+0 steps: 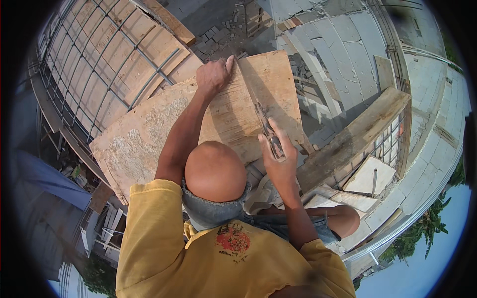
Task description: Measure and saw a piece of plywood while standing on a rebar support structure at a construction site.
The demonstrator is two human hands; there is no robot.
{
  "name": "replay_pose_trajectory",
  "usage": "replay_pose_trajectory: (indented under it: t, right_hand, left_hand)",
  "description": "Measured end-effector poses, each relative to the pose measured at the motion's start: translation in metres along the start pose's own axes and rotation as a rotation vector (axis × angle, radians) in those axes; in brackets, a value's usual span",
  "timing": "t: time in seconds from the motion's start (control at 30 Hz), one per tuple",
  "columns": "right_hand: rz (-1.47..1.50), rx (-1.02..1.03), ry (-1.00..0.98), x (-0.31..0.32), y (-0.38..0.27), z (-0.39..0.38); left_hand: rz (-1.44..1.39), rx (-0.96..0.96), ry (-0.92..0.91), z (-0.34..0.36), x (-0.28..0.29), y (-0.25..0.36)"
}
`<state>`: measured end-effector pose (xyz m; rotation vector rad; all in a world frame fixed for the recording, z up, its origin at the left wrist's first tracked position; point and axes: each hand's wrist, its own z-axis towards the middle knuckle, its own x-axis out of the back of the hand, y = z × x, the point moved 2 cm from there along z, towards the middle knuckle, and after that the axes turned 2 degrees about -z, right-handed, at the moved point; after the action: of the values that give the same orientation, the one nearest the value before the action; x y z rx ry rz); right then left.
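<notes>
A handsaw (271, 136) with a worn wooden handle is in my right hand (281, 158), the fingers closed round the grip. Its thin blade points away from me, lying along a line across a plywood sheet (268, 79). My left hand (214, 76) is closed over the sheet's far edge, left of the blade tip; the fingers beneath the edge are hidden. Dried pale mortar (134, 151) crusts the sheet's left part. My bent left knee (215, 171) is over the near side of the sheet. How deep the blade sits in the wood, I cannot tell.
A rebar grid (107, 59) lies over wooden formwork at the left. Far below, broken blocks (216, 35) are scattered. A thick plank (355, 131) runs along the right, beside pale board pieces (370, 176). Grey block walls (343, 49) stand beyond.
</notes>
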<state>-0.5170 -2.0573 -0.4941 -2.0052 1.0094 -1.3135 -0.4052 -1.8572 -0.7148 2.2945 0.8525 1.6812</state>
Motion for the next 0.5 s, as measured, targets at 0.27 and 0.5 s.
replay_pose_trajectory:
  t: [0.27,0.5]
  right_hand:
    - [-0.083,-0.02,0.065,0.021,0.024,-0.107]
    - [-0.025,0.121,0.022,-0.034,0.002,0.063]
  left_hand:
    - [0.0,0.037,-0.047,-0.003,-0.001,0.0]
    - [-0.014,-0.008,0.007,0.002,0.008,0.002]
